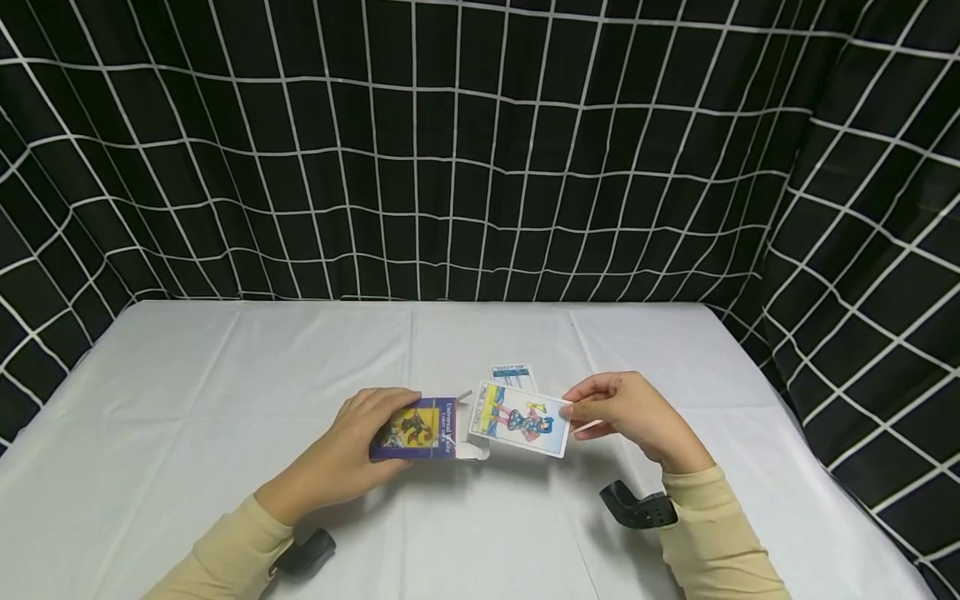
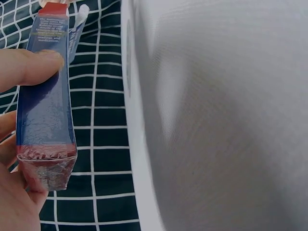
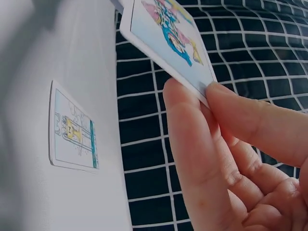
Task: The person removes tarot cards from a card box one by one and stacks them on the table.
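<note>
My left hand grips a purple-blue tarot card box by its long edges, thumb on the near side. The box's white end flap stands out on the right, where it is open. In the left wrist view the box shows a blue narrow side with red ends. Between thumb and fingers, my right hand pinches a tarot card with a blue-haired figure, its left end close to the box opening. Behind it another card lies on the table, face up in the right wrist view.
A white cloth covers the table. Black curtains with a white grid hang behind it and at both sides. Each wrist wears a dark device, the right band and the left one.
</note>
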The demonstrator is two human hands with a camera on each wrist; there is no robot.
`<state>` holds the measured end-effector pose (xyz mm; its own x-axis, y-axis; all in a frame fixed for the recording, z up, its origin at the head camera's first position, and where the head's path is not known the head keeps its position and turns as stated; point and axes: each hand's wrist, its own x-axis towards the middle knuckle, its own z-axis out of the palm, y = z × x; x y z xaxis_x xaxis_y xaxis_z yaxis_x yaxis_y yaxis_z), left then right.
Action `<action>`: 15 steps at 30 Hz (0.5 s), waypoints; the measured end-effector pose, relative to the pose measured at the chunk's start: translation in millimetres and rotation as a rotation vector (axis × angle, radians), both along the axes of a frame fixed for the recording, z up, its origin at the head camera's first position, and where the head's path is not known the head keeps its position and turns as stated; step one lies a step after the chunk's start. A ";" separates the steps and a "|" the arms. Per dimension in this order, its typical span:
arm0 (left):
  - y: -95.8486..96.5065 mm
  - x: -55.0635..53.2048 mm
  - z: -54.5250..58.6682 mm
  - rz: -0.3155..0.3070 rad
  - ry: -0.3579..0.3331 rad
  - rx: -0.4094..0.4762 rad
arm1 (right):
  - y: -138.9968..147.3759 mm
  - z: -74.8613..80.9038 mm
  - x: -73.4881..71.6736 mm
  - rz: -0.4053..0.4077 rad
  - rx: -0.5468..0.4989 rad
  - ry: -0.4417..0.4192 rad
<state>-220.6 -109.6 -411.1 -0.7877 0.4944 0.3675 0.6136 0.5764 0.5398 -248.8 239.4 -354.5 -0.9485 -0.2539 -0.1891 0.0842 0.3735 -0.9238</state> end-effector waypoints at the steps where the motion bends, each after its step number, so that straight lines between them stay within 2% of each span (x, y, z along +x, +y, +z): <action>1: -0.2 0.0 0.1 0.001 0.001 0.000 | 0.5 0.3 -0.4 -0.001 -0.002 0.002; 11: -0.9 -0.2 1.7 0.000 0.003 0.001 | 3.7 -2.3 -4.3 -0.093 -0.044 0.015; 15: -1.2 -0.6 1.1 -0.005 0.009 0.000 | 4.5 -5.5 -6.1 -0.144 -0.109 -0.002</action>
